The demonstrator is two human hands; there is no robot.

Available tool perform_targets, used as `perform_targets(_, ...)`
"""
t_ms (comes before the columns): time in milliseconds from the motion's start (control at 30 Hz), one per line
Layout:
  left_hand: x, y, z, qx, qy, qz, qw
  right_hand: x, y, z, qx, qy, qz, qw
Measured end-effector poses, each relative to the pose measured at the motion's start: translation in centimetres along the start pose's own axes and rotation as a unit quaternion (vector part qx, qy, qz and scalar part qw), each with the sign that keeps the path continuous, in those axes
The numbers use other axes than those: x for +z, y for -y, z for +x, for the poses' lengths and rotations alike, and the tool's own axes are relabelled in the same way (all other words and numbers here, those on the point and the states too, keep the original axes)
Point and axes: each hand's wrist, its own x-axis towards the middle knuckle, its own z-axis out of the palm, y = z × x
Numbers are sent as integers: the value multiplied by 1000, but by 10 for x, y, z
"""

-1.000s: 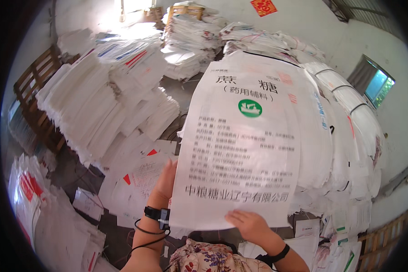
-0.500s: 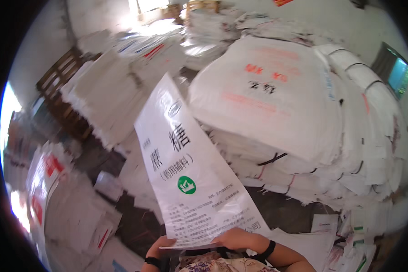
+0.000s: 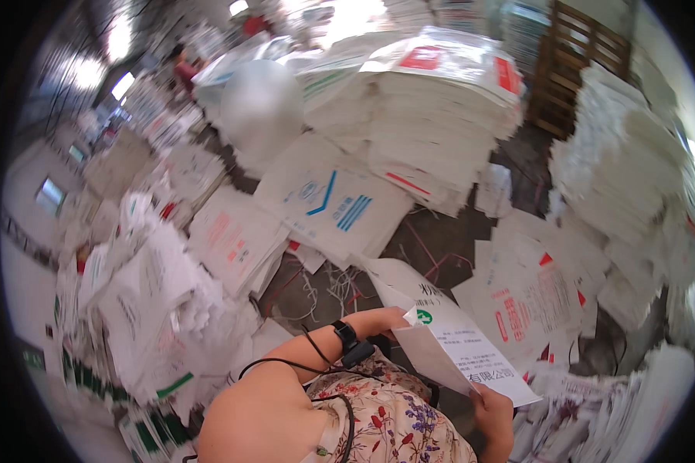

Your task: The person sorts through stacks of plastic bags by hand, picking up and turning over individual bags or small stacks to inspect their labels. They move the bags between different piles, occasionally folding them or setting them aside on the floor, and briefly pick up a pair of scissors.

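Observation:
A white flat sack (image 3: 444, 355) with black print and a green round emblem is held out in front of me, a little right of the middle. My left hand (image 3: 394, 319), with a black band on its wrist, is closed on the sack's upper left edge. At the near lower edge, my right hand (image 3: 493, 410) grips the sack with the thumb on top. The sack is bent between my hands, and its far end points up and away.
A tall stack of white sacks (image 3: 440, 116) stands ahead. A blue-printed sack (image 3: 328, 201) lies on the floor before it. Heaped sacks (image 3: 150, 301) are at the left. A wooden pallet (image 3: 575, 69) leans at the back right. Another person (image 3: 184, 69) is far off. Loose strings (image 3: 336, 289) litter the floor.
My view has swung round to the left, bringing other stacks in. The sack, earlier upright before me in both hands, is now lower, further right and bent.

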Motion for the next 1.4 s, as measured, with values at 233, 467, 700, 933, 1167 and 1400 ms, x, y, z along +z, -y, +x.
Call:
perform_targets(233, -69, 68, -33, 13, -61, -279, 958, 26, 58, 94, -38, 117, -9, 992)
perform_targets(467, -146, 80, -68, 23, -174, -377, 909, 59, 129, 208, -195, 171, -122, 958)
perform_targets(700, -223, 87, -103, 215, -284, -454, 816, 90, 207, 294, -295, 228, -120, 920)
perform_targets(933, -265, 77, -143, 213, -434, -453, 749, 131, 253, 390, -398, 258, -127, 871)
perform_targets(1167, -290, 103, -168, 228, -505, -483, 678, 177, 312, 481, -527, 221, -177, 801)
perform_targets(1400, -336, 70, -218, 259, -545, -563, 565, 225, 426, 552, -636, 173, -186, 729)
